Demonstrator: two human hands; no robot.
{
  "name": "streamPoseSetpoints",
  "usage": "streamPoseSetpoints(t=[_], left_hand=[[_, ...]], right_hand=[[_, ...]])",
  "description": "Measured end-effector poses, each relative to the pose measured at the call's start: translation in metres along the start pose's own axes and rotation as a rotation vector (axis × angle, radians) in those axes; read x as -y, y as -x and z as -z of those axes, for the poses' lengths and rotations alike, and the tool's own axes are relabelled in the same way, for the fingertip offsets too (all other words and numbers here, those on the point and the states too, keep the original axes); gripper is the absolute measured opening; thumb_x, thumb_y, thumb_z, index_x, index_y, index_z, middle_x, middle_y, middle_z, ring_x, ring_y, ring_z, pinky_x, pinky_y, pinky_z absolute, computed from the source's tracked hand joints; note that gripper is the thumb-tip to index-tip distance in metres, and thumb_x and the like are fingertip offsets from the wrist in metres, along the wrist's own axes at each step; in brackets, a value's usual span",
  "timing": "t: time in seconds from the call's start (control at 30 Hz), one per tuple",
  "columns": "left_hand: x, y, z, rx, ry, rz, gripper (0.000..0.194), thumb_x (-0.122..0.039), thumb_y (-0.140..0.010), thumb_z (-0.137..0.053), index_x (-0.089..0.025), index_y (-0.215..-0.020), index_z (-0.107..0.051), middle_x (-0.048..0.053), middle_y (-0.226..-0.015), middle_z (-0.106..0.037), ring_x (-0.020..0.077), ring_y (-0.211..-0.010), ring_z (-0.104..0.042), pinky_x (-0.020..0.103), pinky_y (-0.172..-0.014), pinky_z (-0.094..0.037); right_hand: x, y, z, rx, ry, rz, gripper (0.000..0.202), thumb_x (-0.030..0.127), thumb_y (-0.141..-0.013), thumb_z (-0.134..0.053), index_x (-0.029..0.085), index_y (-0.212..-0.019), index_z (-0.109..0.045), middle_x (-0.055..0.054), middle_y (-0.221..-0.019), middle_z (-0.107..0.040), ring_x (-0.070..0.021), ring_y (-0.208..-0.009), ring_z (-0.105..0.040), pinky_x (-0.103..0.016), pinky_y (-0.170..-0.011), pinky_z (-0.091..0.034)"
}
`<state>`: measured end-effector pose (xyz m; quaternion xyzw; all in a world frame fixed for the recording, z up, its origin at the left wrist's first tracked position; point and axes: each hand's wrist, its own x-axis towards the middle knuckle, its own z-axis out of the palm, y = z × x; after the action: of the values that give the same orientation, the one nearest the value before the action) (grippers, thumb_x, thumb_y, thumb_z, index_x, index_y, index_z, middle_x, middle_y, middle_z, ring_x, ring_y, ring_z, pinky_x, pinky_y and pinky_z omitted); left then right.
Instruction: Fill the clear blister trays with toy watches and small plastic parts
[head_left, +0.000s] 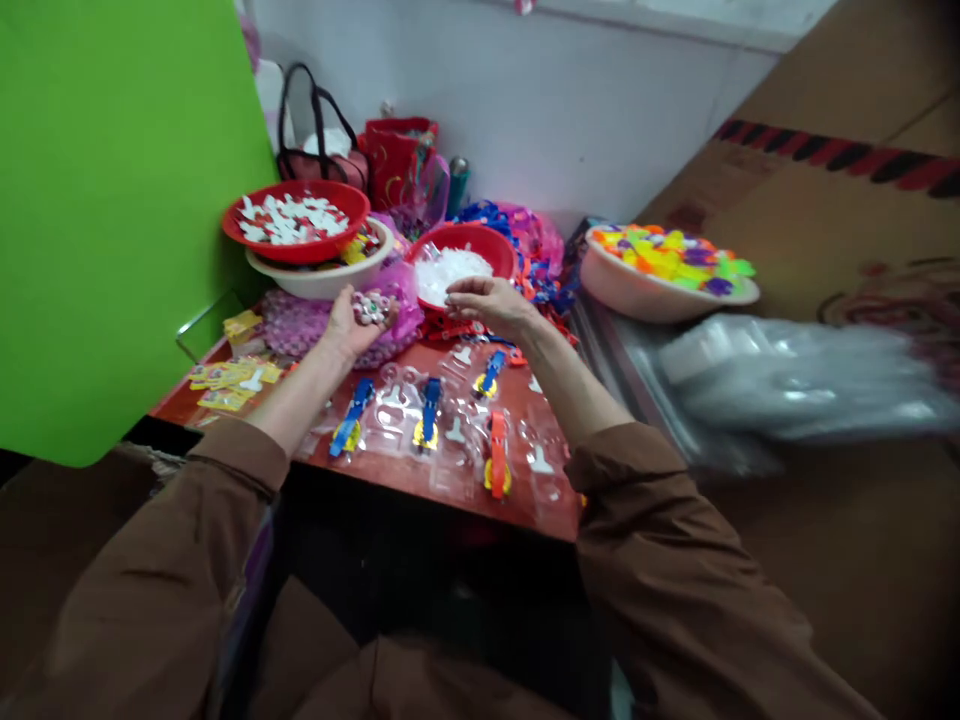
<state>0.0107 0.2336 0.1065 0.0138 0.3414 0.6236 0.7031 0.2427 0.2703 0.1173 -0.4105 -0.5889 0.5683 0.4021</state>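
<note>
My left hand (351,325), palm up with fingers curled, cradles a handful of small round pinkish-white pieces (371,308). My right hand (491,303) hovers at the front of a red bowl (491,242) of small white pieces (450,270). Its thumb and fingertips are drawn together, and what lies between them is too small to make out. Below both hands, clear plastic blister trays (391,400) lie in rows on the red tabletop (409,482). Some trays hold a blue strap piece (430,410) over a yellow disc; one has an orange strap piece (498,450).
At the left, a red basin (360,222) of white pieces sits on a cream basin (300,283). Yellow cards (225,385) lie below. A basin (637,287) of bright pieces and plastic bags (787,385) are at right. A green panel (120,220) borders the left side.
</note>
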Motion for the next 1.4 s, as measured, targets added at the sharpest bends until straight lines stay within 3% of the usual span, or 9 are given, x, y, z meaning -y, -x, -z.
streamPoseSetpoints(t=[0.23,0.43,0.57,0.7,0.9,1.07,1.23,1.4], left_hand=[[0.04,0.034,-0.001,0.035,-0.057,0.029,0.035,-0.036,-0.105,-0.034,-0.017,-0.09,-0.059,0.006,-0.075,-0.068,0.0197,-0.073,-0.069,0.036,-0.068,-0.063],[0.083,0.07,-0.011,0.091,-0.076,0.147,0.029,-0.034,-0.104,-0.04,-0.015,-0.097,-0.061,0.007,-0.077,-0.068,0.0207,-0.076,-0.07,0.033,-0.068,-0.064],[0.105,0.1,-0.016,0.088,-0.062,0.172,0.029,-0.032,-0.104,-0.04,-0.016,-0.095,-0.061,0.007,-0.076,-0.068,0.0228,-0.079,-0.071,0.037,-0.07,-0.065],[0.128,0.13,-0.015,0.067,-0.057,0.238,0.03,-0.031,-0.105,-0.037,-0.015,-0.096,-0.06,0.01,-0.086,-0.071,0.0246,-0.085,-0.072,0.04,-0.071,-0.065],[0.168,0.167,-0.004,0.033,-0.099,0.34,0.031,-0.032,-0.105,-0.038,-0.012,-0.099,-0.062,0.015,-0.088,-0.072,0.0257,-0.084,-0.073,0.038,-0.067,-0.066],[0.196,0.191,0.012,0.058,-0.133,0.405,0.033,-0.031,-0.105,-0.038,-0.01,-0.096,-0.062,0.017,-0.088,-0.074,0.0262,-0.082,-0.075,0.038,-0.069,-0.066],[0.218,0.206,0.024,0.082,-0.161,0.482,0.038,-0.032,-0.105,-0.038,-0.006,-0.1,-0.065,0.02,-0.09,-0.074,0.0277,-0.08,-0.076,0.04,-0.073,-0.065],[0.231,0.213,0.025,0.064,-0.155,0.53,0.036,-0.031,-0.105,-0.041,-0.006,-0.1,-0.066,0.019,-0.092,-0.075,0.0269,-0.077,-0.076,0.042,-0.076,-0.064]], right_hand=[[0.013,0.144,0.039,-0.093,0.137,-0.021,0.036,0.029,-0.07,-0.087,0.014,-0.099,-0.073,-0.005,-0.087,-0.077,-0.016,-0.079,-0.073,-0.031,-0.079,-0.062],[0.012,0.266,0.049,-0.384,0.219,0.008,0.032,0.037,-0.072,-0.087,0.017,-0.093,-0.072,-0.003,-0.08,-0.073,-0.0136,-0.066,-0.069,-0.025,-0.061,-0.06],[-0.009,0.34,0.049,-0.581,0.133,0.002,0.03,0.039,-0.073,-0.087,0.02,-0.09,-0.071,0.0,-0.077,-0.072,-0.0134,-0.068,-0.07,-0.024,-0.063,-0.06],[-0.043,0.382,0.045,-0.691,-0.07,-0.084,0.037,0.043,-0.065,-0.091,0.02,-0.083,-0.069,0.0,-0.076,-0.071,-0.014,-0.068,-0.071,-0.024,-0.063,-0.06],[-0.07,0.391,0.054,-0.646,-0.14,-0.164,0.043,0.05,-0.064,-0.091,0.02,-0.079,-0.063,-0.002,-0.077,-0.073,-0.0178,-0.072,-0.073,-0.029,-0.069,-0.061],[-0.074,0.378,0.077,-0.623,0.02,-0.168,0.039,0.053,-0.07,-0.084,0.021,-0.08,-0.064,-0.005,-0.085,-0.072,-0.022,-0.081,-0.072,-0.036,-0.076,-0.06],[-0.078,0.329,0.099,-0.576,0.31,-0.113,0.037,0.054,-0.073,-0.078,0.019,-0.079,-0.067,-0.002,-0.079,-0.066,-0.0174,-0.071,-0.06,-0.031,-0.067,-0.051],[-0.08,0.269,0.112,-0.444,0.374,-0.156,0.035,0.051,-0.073,-0.073,0.016,-0.077,-0.067,0.0,-0.069,-0.062,-0.0134,-0.062,-0.051,-0.027,-0.058,-0.041]])
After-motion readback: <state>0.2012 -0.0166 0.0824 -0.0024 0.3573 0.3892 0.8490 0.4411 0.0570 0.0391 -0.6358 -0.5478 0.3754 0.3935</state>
